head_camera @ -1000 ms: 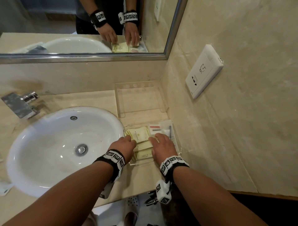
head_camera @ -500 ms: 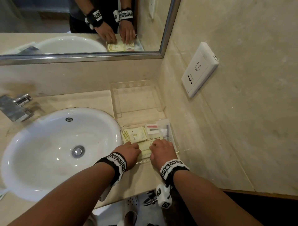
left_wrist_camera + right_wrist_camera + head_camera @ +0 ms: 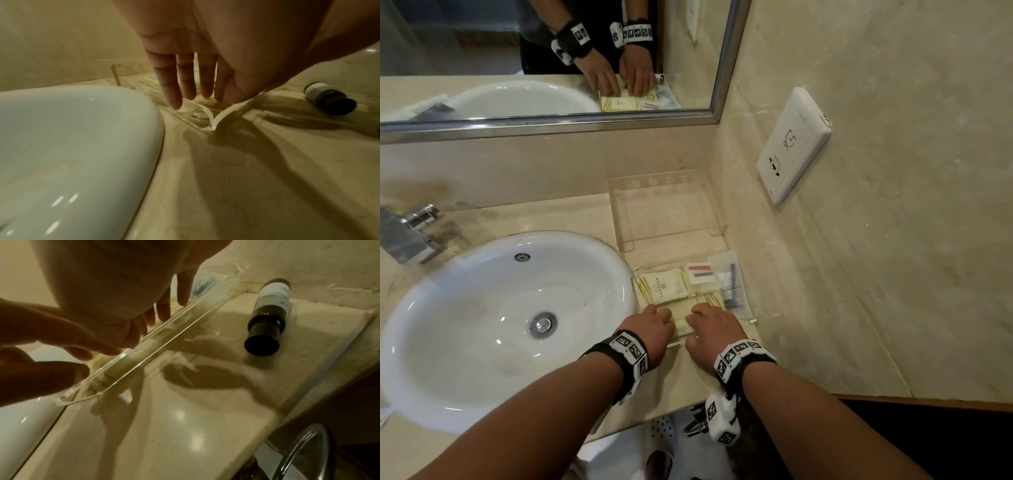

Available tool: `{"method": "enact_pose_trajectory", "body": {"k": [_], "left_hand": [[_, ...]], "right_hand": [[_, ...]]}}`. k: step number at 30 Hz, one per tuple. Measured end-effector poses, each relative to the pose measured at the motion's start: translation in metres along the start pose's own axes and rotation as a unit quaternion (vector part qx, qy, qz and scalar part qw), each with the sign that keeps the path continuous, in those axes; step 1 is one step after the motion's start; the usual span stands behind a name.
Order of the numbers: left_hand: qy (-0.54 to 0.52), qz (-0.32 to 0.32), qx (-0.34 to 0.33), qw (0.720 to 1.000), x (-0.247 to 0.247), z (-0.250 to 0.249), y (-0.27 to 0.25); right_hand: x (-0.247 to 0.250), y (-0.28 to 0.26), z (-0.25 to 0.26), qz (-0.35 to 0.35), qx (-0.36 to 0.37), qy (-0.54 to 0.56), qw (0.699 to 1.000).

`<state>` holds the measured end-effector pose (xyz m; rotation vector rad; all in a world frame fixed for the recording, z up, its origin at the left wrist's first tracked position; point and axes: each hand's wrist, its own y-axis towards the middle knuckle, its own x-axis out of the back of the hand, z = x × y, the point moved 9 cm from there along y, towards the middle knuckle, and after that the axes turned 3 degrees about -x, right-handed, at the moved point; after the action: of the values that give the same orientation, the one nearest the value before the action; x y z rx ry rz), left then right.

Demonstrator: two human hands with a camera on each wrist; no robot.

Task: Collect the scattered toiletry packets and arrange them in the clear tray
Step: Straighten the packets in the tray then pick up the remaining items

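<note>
The clear tray sits on the counter between the basin and the right wall. In it lie cream packets, a white packet with a red stripe and a clear packet with a dark item. Both hands are at the tray's near edge. My left hand reaches down with straight fingers whose tips touch the packets inside the tray wall. My right hand also rests extended fingers on a cream packet behind the tray wall. Neither hand grips anything.
A white basin with a faucet fills the left. A second clear acrylic holder stands behind the tray under the mirror. A dark bottle lies on the counter right of the tray. A wall socket is on the right wall.
Both hands have drawn back toward the tray's near edge, uncovering more of the cream packets. The packets stay in the tray.
</note>
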<state>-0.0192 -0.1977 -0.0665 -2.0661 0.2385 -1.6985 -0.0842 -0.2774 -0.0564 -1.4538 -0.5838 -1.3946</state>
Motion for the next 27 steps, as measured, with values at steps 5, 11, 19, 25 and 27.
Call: {"method": "enact_pose_trajectory", "body": {"k": [5, 11, 19, 25, 27], "left_hand": [[-0.015, 0.013, 0.011, 1.000, -0.002, -0.006, 0.000], [-0.011, 0.018, 0.032, 0.999, -0.001, -0.007, -0.002], [-0.022, -0.025, 0.036, 0.999, 0.003, 0.001, -0.003], [-0.010, -0.132, 0.014, 0.991, 0.025, 0.009, 0.003], [-0.034, -0.122, 0.020, 0.992, 0.026, 0.010, 0.008]], "right_hand": [[-0.009, -0.003, 0.000, 0.020, -0.008, -0.006, 1.000], [-0.012, -0.007, -0.002, 0.034, -0.006, 0.009, 0.999], [0.015, -0.006, -0.017, -0.046, -0.066, 0.013, 0.997], [0.017, 0.001, -0.042, -0.007, -0.140, 0.010, 0.990], [0.015, 0.008, -0.049, 0.006, -0.157, 0.019, 0.987]]}}
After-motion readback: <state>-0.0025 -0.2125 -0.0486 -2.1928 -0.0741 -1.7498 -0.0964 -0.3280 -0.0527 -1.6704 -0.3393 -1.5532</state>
